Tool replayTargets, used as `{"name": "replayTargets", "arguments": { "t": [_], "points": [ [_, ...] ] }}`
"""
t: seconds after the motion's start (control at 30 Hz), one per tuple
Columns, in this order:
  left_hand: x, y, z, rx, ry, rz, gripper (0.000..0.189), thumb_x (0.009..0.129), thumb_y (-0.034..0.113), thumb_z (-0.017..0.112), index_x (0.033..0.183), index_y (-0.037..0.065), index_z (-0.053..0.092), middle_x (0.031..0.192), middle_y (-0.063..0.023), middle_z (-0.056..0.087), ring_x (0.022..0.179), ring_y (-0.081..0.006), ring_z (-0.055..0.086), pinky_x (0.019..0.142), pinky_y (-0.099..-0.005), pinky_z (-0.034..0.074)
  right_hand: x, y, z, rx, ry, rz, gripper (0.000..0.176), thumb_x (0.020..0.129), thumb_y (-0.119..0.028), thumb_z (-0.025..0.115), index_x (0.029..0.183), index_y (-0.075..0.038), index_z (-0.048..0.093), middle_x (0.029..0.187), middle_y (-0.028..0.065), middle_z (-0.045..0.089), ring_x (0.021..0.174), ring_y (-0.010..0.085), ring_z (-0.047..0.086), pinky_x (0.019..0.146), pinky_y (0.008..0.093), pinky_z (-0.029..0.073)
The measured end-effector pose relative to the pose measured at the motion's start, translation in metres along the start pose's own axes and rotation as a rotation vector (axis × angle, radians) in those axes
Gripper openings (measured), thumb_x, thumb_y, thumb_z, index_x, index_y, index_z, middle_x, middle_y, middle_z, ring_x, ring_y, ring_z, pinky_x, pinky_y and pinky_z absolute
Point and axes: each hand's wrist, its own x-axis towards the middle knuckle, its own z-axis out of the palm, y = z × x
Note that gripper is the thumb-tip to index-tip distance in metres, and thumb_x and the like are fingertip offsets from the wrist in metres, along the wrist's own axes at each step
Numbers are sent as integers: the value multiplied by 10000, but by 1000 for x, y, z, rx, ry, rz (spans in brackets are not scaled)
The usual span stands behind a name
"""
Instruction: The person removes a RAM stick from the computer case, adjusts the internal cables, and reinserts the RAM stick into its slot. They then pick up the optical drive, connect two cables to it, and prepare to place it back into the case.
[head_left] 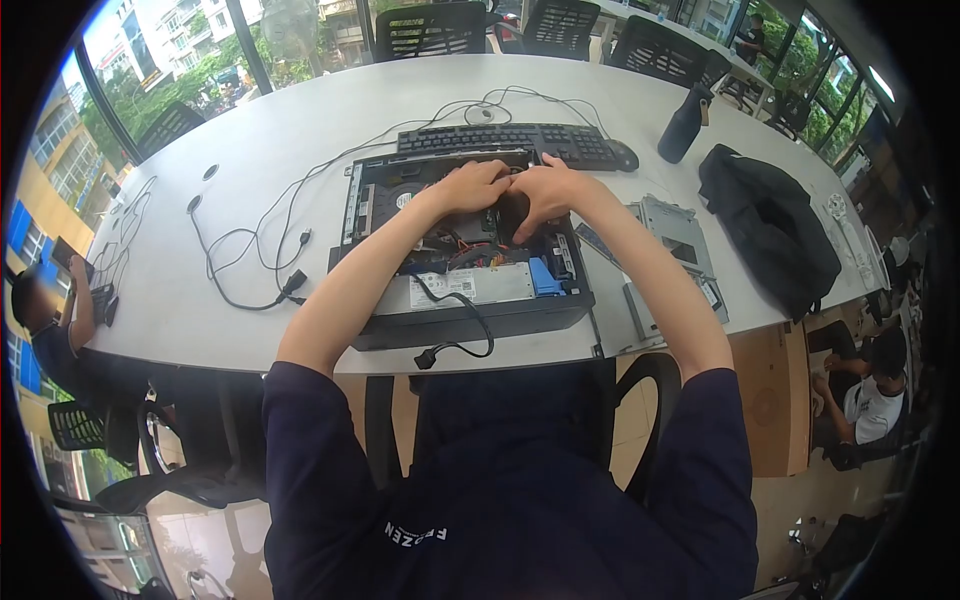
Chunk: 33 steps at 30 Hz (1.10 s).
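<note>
An opened desktop computer case [470, 328] lies flat before me, its inside showing. My left hand [474, 188] reaches over the case's far part with fingers bent down; what its fingertips press or hold is hidden. Close against it, my right hand [548, 195] has thumb and fingers on either side of a dark part [513, 212] inside the case. A round fan [407, 197] lies left of my hands. Nearer me are coloured wires [468, 246], a labelled silver power supply [475, 288] and a blue plastic piece [545, 279]. A black cable [486, 330] hangs over the front side.
Behind the case lie a keyboard [510, 141] and a mouse [622, 155]. Metal parts [672, 238] sit to the right, with a dark bottle [684, 124] and a black bag [768, 232] beyond. Loose cables [255, 235] spread leftward. People sit at left [62, 315] and right [868, 392].
</note>
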Motion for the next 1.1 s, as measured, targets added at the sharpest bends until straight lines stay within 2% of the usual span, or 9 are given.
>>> {"name": "replayTargets", "arguments": {
  "t": [0.17,0.27,0.4,0.5,0.57,0.67,0.77,0.93,1.1],
  "points": [
    [6,-12,6,-22,25,71,413,980,208,463,1334,20,561,1283,-210,647,1229,-374,573,1050,-452,440,2,1,6,-12,100,22,827,606,-615,856,1241,-116,682,1208,91,703,1272,325,585,1219,637,103],
    [6,-12,3,-6,-7,54,429,957,203,421,1329,58,577,1306,-202,631,1259,-386,549,1058,-484,428,0,-5,0,-21,44,32,852,602,-618,856,1259,-109,672,1230,100,692,1270,333,583,1212,655,110],
    [1,0,2,7,28,56,400,956,182,469,1291,12,606,1241,-209,668,1204,-374,588,1050,-449,441,-3,-6,-3,26,-23,20,942,569,-569,900,1308,-46,638,1297,150,662,1310,317,556,1223,613,145],
    [-2,0,1,68,60,96,393,954,192,477,1269,14,632,1240,-199,670,1199,-377,588,1054,-451,438,-10,-21,-3,-39,28,-3,910,562,-515,906,1285,-24,652,1304,150,656,1309,320,558,1200,666,147],
    [-2,0,1,100,62,119,392,954,196,481,1262,16,642,1242,-196,669,1199,-378,587,1056,-452,436,-9,-34,-5,-157,-48,83,849,560,-480,906,1222,0,679,1327,145,643,1311,320,557,1177,702,166],
    [4,-6,5,65,17,123,383,947,183,489,1252,18,651,1277,-197,649,1223,-384,565,1074,-455,423,-9,-37,-7,-154,-54,89,819,558,-461,906,1186,19,691,1353,139,627,1304,310,563,1157,726,189],
    [1,-7,6,76,43,150,379,926,157,506,1250,22,648,1292,-187,642,1225,-385,560,1078,-460,422,-17,-37,-10,-135,-6,58,792,592,-450,882,1152,65,661,1261,151,663,1214,338,625,1171,723,177],
    [-3,-4,3,122,30,150,475,826,80,534,1290,30,626,1305,-172,632,1248,-371,550,1091,-452,418,-14,-39,-4,-153,17,83,718,622,-436,846,1106,67,679,1224,164,682,1186,348,640,1171,715,194],
    [-6,1,0,116,16,151,512,797,55,542,1303,19,614,1313,-182,623,1271,-367,536,1104,-446,409,-17,-43,-10,-150,-24,90,650,634,-420,829,1066,49,701,1178,158,702,1172,349,647,1168,716,201]
  ]
}}
